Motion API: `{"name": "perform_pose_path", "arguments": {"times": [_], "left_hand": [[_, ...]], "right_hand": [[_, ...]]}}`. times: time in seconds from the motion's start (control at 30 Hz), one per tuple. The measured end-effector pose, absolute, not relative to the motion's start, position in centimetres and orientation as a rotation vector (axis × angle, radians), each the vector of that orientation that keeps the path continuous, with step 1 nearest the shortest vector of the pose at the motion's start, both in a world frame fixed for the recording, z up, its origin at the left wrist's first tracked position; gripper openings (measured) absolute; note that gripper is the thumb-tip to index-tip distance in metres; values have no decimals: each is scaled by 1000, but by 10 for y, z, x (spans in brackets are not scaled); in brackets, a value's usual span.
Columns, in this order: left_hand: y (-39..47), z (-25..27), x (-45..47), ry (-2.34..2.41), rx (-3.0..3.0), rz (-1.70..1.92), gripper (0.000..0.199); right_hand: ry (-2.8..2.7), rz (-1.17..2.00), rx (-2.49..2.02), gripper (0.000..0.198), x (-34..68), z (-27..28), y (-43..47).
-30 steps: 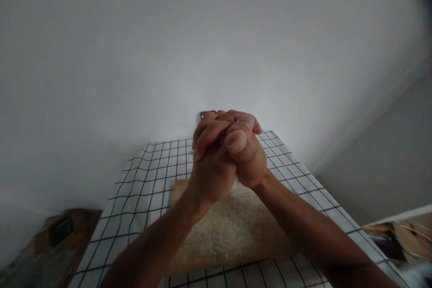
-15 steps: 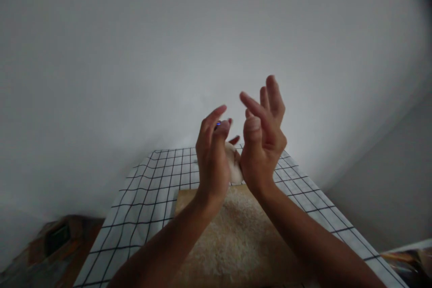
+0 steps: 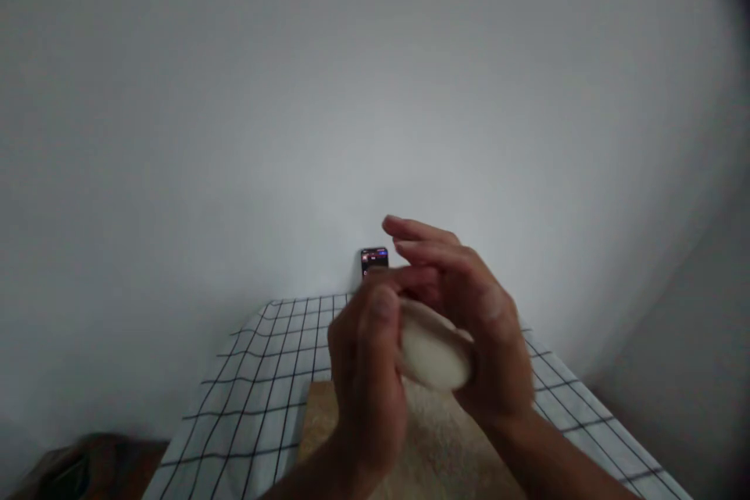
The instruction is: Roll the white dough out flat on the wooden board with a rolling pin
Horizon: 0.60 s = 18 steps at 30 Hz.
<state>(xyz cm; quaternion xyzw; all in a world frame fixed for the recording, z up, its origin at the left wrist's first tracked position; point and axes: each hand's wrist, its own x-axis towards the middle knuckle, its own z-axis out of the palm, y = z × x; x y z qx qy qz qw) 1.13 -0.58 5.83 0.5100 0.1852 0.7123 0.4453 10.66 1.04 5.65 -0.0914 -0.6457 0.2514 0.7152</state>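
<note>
A smooth, pale lump of dough is held up between my two hands above a floured wooden board. My left hand is curled round the left end of the dough, its thumb pointing up. From the right, my right hand cups the other end, palm against the dough, with its fingers bent over toward the left hand. Some of the left fingers are hidden behind the thumb and the dough.
Under the board lies a white tablecloth with a black grid. A lit phone leans upright against the pale wall at the table's far edge. Something dark and brown stands low at the left.
My hands have come lower and closed round the dough, which shows more fully now. Earlier they were raised with fingers spread. The view has tilted up, and the phone now stands clear of my hand.
</note>
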Motion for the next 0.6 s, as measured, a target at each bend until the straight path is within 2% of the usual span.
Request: {"name": "perform_pose_path", "arguments": {"times": [0.1,0.2,0.33,0.5,0.6], "left_hand": [[-11,64,10,316,1753,1650,16],[-11,76,-2,481,1916,1544,4],[-11,81,-12,613,1989,1512,13],[-12,66,4,635,1866,1661,16],[-11,64,9,633,1653,1586,17]], "right_hand": [[-1384,539,-147,36,120,67,9],[-1467,557,-143,35,125,73,9],[-1662,690,-252,33,124,73,10],[-1463,799,-324,54,120,67,19],[-1491,776,-327,52,122,67,19]]}}
